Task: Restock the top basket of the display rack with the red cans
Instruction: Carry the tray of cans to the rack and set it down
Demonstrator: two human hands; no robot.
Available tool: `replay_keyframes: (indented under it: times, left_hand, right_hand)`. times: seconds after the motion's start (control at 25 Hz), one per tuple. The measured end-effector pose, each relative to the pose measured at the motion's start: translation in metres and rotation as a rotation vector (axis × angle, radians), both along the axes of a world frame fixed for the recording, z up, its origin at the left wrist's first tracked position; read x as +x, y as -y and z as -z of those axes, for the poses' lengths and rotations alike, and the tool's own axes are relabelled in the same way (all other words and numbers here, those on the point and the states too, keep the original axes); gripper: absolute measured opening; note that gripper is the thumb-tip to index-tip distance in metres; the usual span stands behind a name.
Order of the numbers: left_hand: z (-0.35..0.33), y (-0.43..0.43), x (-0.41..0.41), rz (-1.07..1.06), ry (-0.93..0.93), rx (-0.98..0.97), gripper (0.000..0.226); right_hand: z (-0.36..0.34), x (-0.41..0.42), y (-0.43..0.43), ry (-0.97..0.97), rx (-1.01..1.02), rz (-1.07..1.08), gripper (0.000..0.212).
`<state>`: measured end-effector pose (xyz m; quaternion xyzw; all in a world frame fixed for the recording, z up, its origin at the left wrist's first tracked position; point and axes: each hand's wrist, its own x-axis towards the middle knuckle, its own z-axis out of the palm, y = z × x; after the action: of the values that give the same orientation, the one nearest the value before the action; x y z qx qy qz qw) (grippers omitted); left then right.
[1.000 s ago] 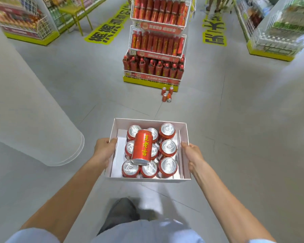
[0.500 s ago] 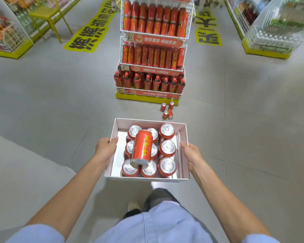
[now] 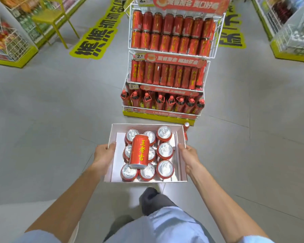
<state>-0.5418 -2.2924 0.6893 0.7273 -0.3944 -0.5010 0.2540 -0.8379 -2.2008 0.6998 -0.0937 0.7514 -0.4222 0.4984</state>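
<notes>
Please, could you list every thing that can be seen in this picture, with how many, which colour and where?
white box: one, white, carried before the rack
upright cans: nine, red, silver tops, three by three in the box
lying can: one, red, on its side atop them
display rack: one, white wire, yellow base, ahead on the floor
rack cans: many, red, two upper visible baskets
bottles: one row, red, rack's lowest tier
floor cans: partly hidden, red, by the rack's right front corner
chair: one, yellow, far left
left hand: one, grips the box's left wall
right hand: one, grips the box's right wall
</notes>
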Motion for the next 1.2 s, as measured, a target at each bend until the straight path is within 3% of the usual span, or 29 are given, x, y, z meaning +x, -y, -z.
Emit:
replay_keyframes:
  times: [0.2, 0.36, 0.56, 0.68, 0.88, 1.04, 1.2]
  left_hand:
    - [0.012, 0.115, -0.033, 0.027, 0.03, 0.046, 0.034]
    - [0.076, 0.208, -0.064, 0.067, 0.015, 0.07, 0.039]
    - [0.246, 0.314, -0.103, 0.105, -0.019, 0.091, 0.04]
    - [0.382, 0.363, -0.121, 0.122, -0.033, 0.082, 0.045]
    - [0.591, 0.417, -0.134, 0.173, -0.037, 0.063, 0.033]
    - [0.702, 0.43, -0.139, 0.169, -0.035, 0.06, 0.041]
    - [0.758, 0.419, -0.143, 0.165, -0.035, 0.104, 0.055]
  right_hand:
    - [0.051, -0.034, 0.119, 0.015, 0.061, 0.023, 0.052]
    - [0.103, -0.056, 0.201, 0.015, 0.126, 0.055, 0.038]
    - [0.242, -0.087, 0.292, 0.02, 0.131, 0.112, 0.025]
    - [0.37, -0.106, 0.332, 0.018, 0.117, 0.119, 0.032]
    - [0.55, -0.128, 0.383, 0.008, 0.071, 0.143, 0.037]
    - [0.645, -0.135, 0.391, 0.026, 0.064, 0.096, 0.01]
    - [0.718, -0.134, 0.382, 0.012, 0.093, 0.074, 0.018]
